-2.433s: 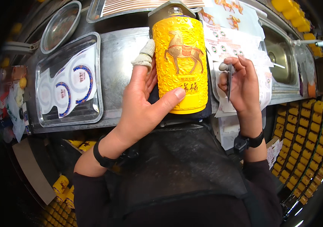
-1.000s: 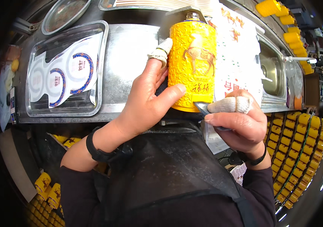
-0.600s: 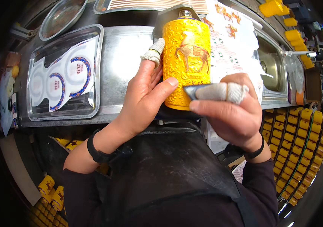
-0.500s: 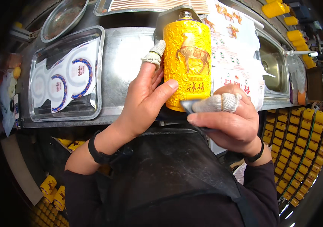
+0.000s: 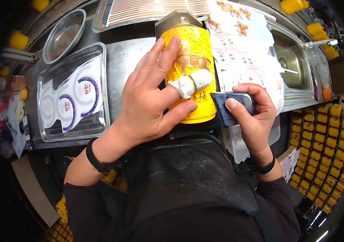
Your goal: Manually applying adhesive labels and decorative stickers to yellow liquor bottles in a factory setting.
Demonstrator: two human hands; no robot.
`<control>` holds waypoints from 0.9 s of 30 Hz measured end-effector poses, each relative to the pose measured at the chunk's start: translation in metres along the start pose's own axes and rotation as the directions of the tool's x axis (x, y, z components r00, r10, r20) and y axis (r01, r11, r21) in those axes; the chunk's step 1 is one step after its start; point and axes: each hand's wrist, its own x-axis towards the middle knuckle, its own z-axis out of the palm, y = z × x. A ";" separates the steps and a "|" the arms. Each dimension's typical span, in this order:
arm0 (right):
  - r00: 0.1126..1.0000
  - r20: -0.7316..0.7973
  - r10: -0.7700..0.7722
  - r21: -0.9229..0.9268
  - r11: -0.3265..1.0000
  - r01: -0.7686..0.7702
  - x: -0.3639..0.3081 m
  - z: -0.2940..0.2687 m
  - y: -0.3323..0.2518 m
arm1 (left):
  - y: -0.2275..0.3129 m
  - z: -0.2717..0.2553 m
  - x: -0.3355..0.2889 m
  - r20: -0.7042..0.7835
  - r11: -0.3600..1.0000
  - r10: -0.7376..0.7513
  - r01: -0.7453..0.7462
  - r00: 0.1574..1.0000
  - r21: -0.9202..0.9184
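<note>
A yellow embossed bottle [image 5: 198, 111] with a brown horse picture and dark lettering is in front of me at the bench edge, its neck pointing away. My left hand [image 5: 147, 97] lies over its left side and front with fingers spread, partly covering the horse. A white cloth finger cover [image 5: 198, 80] on the left index finger touches the bottle's face. Just right of the bottle, my right hand [image 5: 258, 121] pinches a dark blue flat scraper [image 5: 222, 108] between thumb and fingers. The scraper's edge is close to the bottle; I cannot tell whether they touch.
A metal tray [image 5: 104, 84] with printed decal sheets is at left, near a round metal bowl [image 5: 82, 30]. Another tray [image 5: 98, 20] holds striped strips. Decal sheets [image 5: 256, 48] lie at right beside a sink [image 5: 311, 80]. Racked yellow bottles [image 5: 321, 153] stand lower right.
My left hand has moved from the bottle's left side onto its front, fingers now spread. My right hand has drawn the scraper off the bottle's lower right, toward the right.
</note>
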 end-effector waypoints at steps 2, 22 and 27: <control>1.000 0.011 -0.012 -0.002 1.000 0.012 0.000 -0.002 0.003 | 0.002 -0.006 -0.004 0.031 0.999 -0.003 0.002 1.000 0.044; 0.993 -0.064 0.101 0.102 0.990 -0.094 0.008 -0.004 0.015 | 0.014 -0.005 0.005 0.018 0.992 -0.042 0.040 0.999 0.122; 0.988 -0.067 0.140 0.113 0.985 -0.132 0.005 -0.006 0.011 | 0.022 -0.009 0.014 0.200 0.965 -0.020 -0.034 0.980 0.261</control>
